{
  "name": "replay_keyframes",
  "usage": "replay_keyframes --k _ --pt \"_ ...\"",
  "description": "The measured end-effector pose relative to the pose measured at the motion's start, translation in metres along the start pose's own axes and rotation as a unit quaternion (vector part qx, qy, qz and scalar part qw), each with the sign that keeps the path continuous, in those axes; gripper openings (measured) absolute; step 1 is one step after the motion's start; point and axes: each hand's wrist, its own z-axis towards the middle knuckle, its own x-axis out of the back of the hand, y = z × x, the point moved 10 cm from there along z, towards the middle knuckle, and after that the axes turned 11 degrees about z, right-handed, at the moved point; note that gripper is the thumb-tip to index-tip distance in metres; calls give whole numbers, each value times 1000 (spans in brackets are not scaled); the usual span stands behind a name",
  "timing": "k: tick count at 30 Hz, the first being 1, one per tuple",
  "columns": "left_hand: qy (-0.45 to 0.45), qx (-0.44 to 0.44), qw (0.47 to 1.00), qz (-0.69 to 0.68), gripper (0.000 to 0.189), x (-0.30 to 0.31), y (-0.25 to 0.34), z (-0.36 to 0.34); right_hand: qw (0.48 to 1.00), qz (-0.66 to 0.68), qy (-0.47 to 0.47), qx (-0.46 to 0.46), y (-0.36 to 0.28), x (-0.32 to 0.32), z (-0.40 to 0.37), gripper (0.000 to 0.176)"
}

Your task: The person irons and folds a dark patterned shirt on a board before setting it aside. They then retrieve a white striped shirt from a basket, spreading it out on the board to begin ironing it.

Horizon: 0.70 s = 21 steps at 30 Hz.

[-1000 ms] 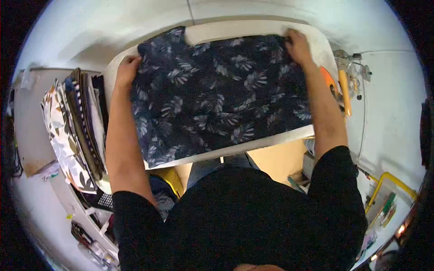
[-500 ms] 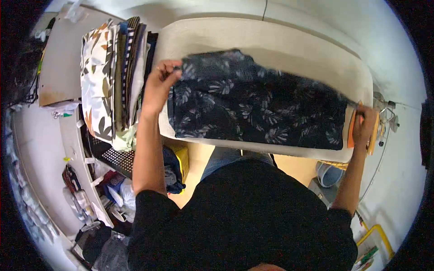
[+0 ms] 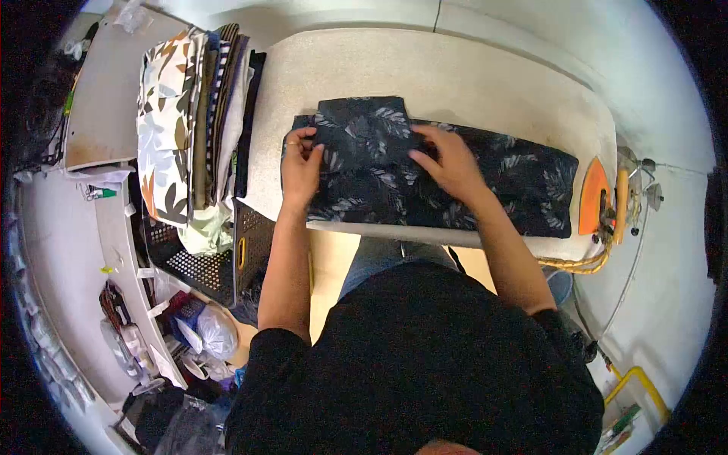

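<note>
A black garment with a grey leaf print [image 3: 500,174] lies folded lengthwise on the pale padded board [image 3: 455,72]. Near its left end, a squarish section stands up past the upper edge. My left hand [image 3: 302,163] is at the left side of that section, thumb and fingers apart, fingertips touching the cloth. On the section's right side rests my right hand [image 3: 447,161], its thumb and index finger spread on the fabric. An iron with an orange soleplate [image 3: 594,196] stands at the board's right end, touched by neither hand.
Folded clothes [image 3: 165,129] are stacked at the left of the board. Below them is a black perforated basket [image 3: 201,269] with pale green cloth. A yellow cord [image 3: 580,265] hangs by the iron. Shelves with bags and bundles [image 3: 216,334] are at lower left.
My right hand has left the iron and moved left onto the garment. My left hand has moved right and down. The garment's left part now forms a neat squarish section.
</note>
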Motion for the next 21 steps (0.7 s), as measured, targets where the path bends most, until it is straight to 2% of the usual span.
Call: replay_keyframes --k 3,5,7,8,10,11,13,14,15,17,18,20,21 --pt "-6 -54 997 -53 31 9 15 -4 1000 6 27 3 -11 -14 22 36" --pt "-3 -70 997 -44 30 22 20 -17 995 58 11 -81 -4 -13 24 32" --pt "-56 -52 997 -13 27 26 18 -38 993 96 26 -58 -7 -12 3 28" --pt "-58 -52 997 -13 27 30 19 -49 996 79 0 -48 -10 -18 -10 28" --pt "-150 -25 987 59 26 15 13 -67 997 42 -54 -31 -6 -31 -33 28" --pt "-152 -25 986 58 26 14 9 -66 997 41 -54 -33 -5 -32 -41 28" --pt "-151 -94 964 200 26 7 16 -64 1000 -11 -19 -22 -8 -25 -50 27" --pt "-87 -77 967 227 26 11 16 -57 1000 2 -2 -17 -8 -18 -51 35" --pt "-91 -79 967 227 26 7 22 -46 1000 2 0 -21 -7 -12 -50 35" --pt "-10 -184 926 329 34 2 55 -25 994 -94 51 13 -10 13 -43 46" --pt "-15 -188 926 327 34 -10 54 -15 985 -168 34 -10 6 16 -42 59" --pt "23 -232 840 490 54 -34 52 -4 943 -327 44 -53 45 46 -47 67" --pt "22 -235 840 489 54 -39 46 -2 920 -371 43 -120 76 72 -57 72"
